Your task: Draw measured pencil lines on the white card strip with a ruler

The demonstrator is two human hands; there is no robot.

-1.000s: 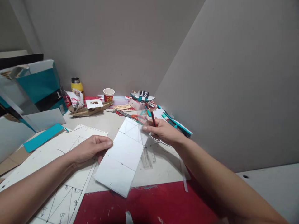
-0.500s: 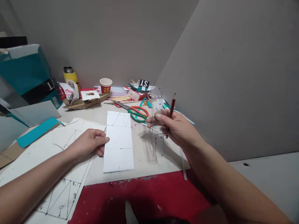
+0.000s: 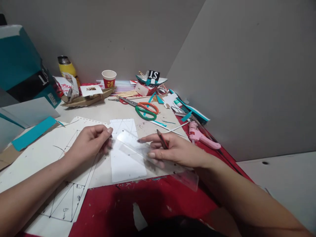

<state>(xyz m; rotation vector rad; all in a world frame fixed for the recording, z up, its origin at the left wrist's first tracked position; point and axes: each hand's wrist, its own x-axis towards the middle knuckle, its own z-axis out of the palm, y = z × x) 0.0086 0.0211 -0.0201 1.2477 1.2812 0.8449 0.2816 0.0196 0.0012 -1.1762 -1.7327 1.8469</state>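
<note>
A clear ruler (image 3: 184,177) slants over a white card (image 3: 128,169) marked with pencil lines and triangles. My right hand (image 3: 172,149) holds the ruler between thumb and fingers, with a dark red pencil (image 3: 162,139) also tucked in it, tip up. Left of the card, my left hand (image 3: 95,140) is raised with thumb and fingertips close together; whether anything thin is between them is too small to tell. Beneath my left forearm lies a large paper sheet (image 3: 29,184) with drawn lines and numbers.
Behind the card lie orange-and-green-handled scissors (image 3: 145,110). A pink glue gun (image 3: 203,136) is at the right. Further back stand a paper cup (image 3: 109,79), a yellow bottle (image 3: 67,68) and a cardboard boat (image 3: 89,99). A teal box (image 3: 19,62) fills the back left.
My right hand has turned the ruler from upright to slanting and moved it left over the card. My left hand has let go of the card's edge. The view has shifted, showing the glue gun.
</note>
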